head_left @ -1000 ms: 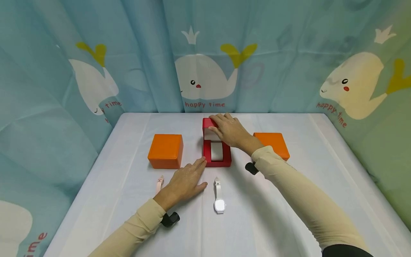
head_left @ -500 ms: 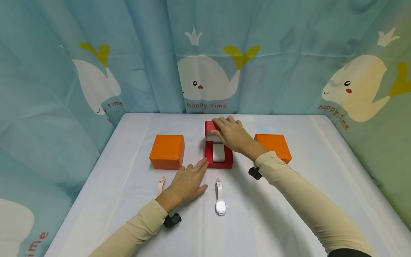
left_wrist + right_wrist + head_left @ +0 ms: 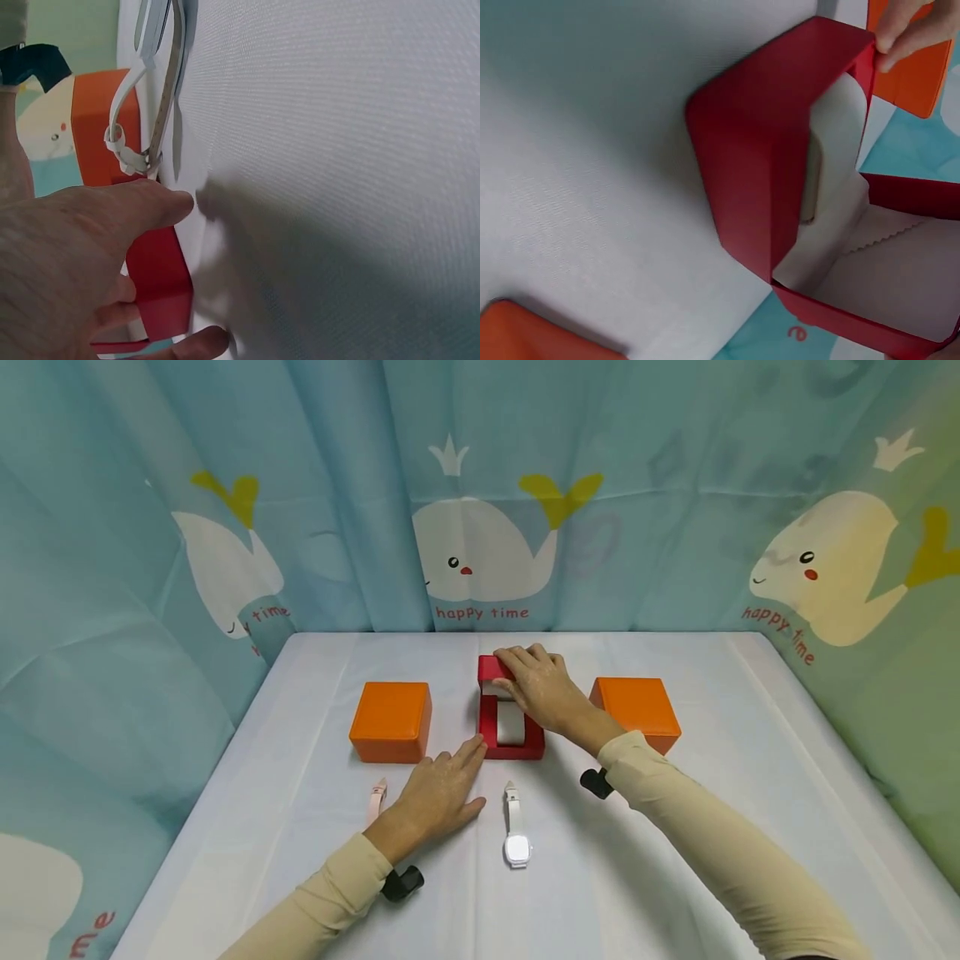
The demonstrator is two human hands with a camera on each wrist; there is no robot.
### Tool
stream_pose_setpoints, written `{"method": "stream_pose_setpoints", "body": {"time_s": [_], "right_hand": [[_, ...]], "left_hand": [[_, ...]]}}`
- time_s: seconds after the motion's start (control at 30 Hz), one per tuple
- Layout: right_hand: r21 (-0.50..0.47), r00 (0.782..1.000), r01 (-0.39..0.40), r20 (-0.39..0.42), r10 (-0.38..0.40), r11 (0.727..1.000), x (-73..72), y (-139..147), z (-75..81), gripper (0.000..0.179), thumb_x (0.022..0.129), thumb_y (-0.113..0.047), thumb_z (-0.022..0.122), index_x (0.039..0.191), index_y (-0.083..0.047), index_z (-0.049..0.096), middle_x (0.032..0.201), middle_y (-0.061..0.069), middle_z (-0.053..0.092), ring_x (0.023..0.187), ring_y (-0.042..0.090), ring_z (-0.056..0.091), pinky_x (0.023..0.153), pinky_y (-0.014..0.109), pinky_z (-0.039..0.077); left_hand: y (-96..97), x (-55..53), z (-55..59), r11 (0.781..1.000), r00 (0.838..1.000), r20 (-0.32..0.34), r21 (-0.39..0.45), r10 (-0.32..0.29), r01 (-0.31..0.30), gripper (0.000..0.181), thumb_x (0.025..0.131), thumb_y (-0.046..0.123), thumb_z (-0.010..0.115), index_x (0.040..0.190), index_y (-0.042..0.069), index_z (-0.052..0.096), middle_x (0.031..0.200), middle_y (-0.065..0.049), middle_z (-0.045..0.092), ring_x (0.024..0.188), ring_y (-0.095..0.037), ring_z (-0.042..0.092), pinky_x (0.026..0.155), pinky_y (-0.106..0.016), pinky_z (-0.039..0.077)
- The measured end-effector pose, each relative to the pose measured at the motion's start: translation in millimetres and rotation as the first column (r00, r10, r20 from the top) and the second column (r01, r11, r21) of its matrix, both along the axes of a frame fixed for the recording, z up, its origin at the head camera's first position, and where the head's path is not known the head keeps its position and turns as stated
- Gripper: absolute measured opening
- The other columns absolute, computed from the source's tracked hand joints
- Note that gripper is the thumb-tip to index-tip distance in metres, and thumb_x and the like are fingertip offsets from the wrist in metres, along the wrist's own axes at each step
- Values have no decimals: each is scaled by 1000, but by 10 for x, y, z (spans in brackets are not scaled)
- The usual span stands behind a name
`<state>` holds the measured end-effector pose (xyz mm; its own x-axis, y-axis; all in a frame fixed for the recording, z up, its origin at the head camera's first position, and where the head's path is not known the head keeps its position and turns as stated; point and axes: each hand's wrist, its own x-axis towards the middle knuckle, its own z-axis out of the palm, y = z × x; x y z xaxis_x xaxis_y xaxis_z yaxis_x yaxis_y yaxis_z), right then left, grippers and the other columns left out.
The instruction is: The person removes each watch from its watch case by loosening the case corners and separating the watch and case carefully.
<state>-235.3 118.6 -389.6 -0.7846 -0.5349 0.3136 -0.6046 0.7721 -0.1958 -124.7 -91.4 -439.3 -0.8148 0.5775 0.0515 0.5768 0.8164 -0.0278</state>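
Curtain backdrop: blue-green cloth (image 3: 337, 527), white whales printed on it, lettered "happy time", hung behind and around the sides
Worktop: white covering (image 3: 288, 777), bears the boxes and the watch
Left orange box (image 3: 390, 714): lid down, left of the red box, apart from it
Right orange box (image 3: 633, 702): lid down, partly behind the right forearm
Left hand (image 3: 438, 793): released, nothing grasped; fingers extended, tips touching the red box at its front left corner, thumb held out
Right hand (image 3: 543, 689): grasping the red lid, fingers over its upper side, thumb at the front rim
Red box (image 3: 517, 753): middle of the row, between the orange boxes; base flat on the worktop
Red lid (image 3: 491, 667): raised on its back hinge, pale lining in sight; step in hand, as judged, is working this lid while the left hand steadies the base; opening or closing, cannot tell from its stance; next move seems to call for turning it about the hinge, base kept from sliding
White watch (image 3: 514, 827): in front of the red box, apart from it; strap appears fastened in the left wrist view
White cushion (image 3: 511, 724): seated inside the red base
Pale pink strap (image 3: 377, 802): beside the left forearm, remainder hidden
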Motion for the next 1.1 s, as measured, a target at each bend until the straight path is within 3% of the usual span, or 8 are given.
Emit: {"method": "stream_pose_setpoints", "body": {"time_s": [0.4, 0.53, 0.67, 0.8, 0.9, 1.1], "right_hand": [[-73, 999, -17, -32, 14, 997, 105, -10, -25, 57, 99, -33, 68, 147, -7, 52, 140, 11, 57, 124, 29, 50, 102, 55, 42], [-41, 999, -31, -21, 30, 999, 134, 1, -10, 58, 100, -23, 67, 150, -3, 46, 146, 16, 51, 130, 32, 46, 105, 56, 40], [-21, 996, -66, 55, 67, 998, 154, 46, 58, 61, 101, -15, 65, 152, 4, 39, 151, 21, 44, 135, 36, 43, 111, 55, 35], [-47, 985, -113, 128, 118, 993, 178, 86, 144, 61, 102, -17, 64, 150, 10, 39, 151, 24, 44, 137, 37, 43, 113, 49, 35], [-24, 987, -140, 83, 141, 990, 199, 107, 134, 58, 102, -14, 64, 147, 12, 41, 148, 26, 47, 136, 38, 45, 111, 46, 38], [62, 981, -164, -96, 170, 984, 191, 164, 57, 52, 100, -12, 67, 142, 12, 48, 139, 25, 54, 129, 36, 51, 107, 42, 43]], "left_hand": [[-28, -10, 4, 999, 999, 30, 38, 11, -12, 74, 94, 43, 70, 152, 3, 46, 158, -8, 40, 104, -33, 65, 84, -45, 55], [-12, -4, -7, 999, 999, 46, 25, 20, -21, 75, 95, 44, 69, 153, 3, 44, 160, -8, 38, 107, -33, 64, 86, -45, 54], [1, -1, -18, 1000, 998, 50, 18, 24, -25, 76, 94, 44, 69, 153, 3, 44, 160, -8, 38, 109, -33, 64, 87, -46, 54], [-7, 5, -11, 1000, 998, 52, 9, 25, -26, 76, 94, 44, 69, 153, 2, 44, 160, -9, 38, 110, -32, 64, 87, -45, 54], [-15, 8, -2, 1000, 999, 51, 10, 11, -12, 77, 94, 42, 70, 153, 1, 43, 160, -10, 37, 108, -32, 64, 86, -44, 54], [-18, 14, -10, 999, 999, 38, 30, -18, 17, 76, 94, 40, 71, 152, -1, 43, 159, -11, 37, 104, -31, 63, 81, -41, 55]]}}
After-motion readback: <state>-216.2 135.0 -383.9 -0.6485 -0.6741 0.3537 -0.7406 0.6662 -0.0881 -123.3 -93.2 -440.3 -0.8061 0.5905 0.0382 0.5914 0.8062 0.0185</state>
